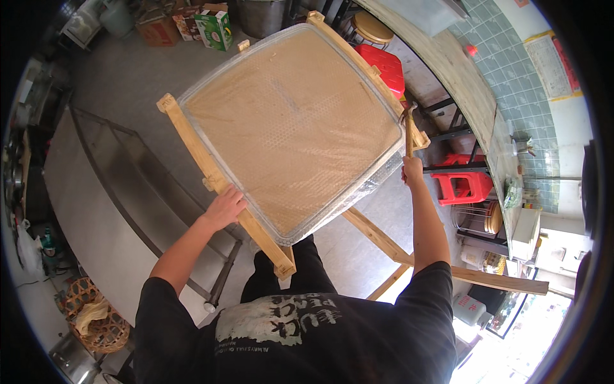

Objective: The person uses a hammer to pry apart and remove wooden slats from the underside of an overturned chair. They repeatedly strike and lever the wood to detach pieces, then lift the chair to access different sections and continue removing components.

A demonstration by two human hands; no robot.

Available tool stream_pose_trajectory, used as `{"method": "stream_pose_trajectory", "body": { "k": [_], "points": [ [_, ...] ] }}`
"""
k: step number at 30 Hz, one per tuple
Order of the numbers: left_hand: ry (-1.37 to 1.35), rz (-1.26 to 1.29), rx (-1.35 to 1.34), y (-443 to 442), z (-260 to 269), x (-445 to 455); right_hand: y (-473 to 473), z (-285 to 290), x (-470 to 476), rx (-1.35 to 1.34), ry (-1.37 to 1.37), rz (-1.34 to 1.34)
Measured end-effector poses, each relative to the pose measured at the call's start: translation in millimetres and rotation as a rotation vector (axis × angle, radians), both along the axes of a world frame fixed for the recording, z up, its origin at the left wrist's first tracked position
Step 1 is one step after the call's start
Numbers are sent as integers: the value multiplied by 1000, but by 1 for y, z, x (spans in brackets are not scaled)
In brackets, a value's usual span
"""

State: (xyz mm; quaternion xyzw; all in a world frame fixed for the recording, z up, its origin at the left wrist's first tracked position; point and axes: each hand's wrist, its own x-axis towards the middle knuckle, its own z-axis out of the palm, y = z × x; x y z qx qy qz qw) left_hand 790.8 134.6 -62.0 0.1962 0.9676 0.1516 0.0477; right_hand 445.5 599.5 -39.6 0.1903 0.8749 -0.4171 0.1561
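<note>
Before me stands a large squarish package (297,125), covered in bubble wrap over a brown, cardboard-like surface. Timber bars run along its two sides. My left hand (224,208) grips the left wooden bar (201,153), fingers over its top and close to the package's rim. In my right hand (412,170) is the wooden handle of a claw hammer (409,129). Its metal head is up by the lower end of the right wooden bar (388,86), near the package's right corner. Whether the head touches the wood, I cannot tell.
A metal table (105,206) stands to the left. Loose timber (379,235) crosses the floor below my right arm. Red plastic stools (463,187) and a long counter (479,105) line the right side. Cardboard boxes (213,29) sit at the back; a wicker basket (98,331) is at lower left.
</note>
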Motion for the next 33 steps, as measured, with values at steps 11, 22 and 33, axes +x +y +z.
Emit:
{"method": "stream_pose_trajectory", "body": {
  "k": [11, 22, 33],
  "points": [
    [-109, 30, 48, -5, 7, -5, -20, -18, -47, 125, -72, -90],
    [-78, 73, 204, -6, -5, 9, -25, -31, -178, -47, 47, -22],
    [-100, 109, 150, -6, -2, 3, -155, 5, -90, -273, 5, 176]
  ]
}}
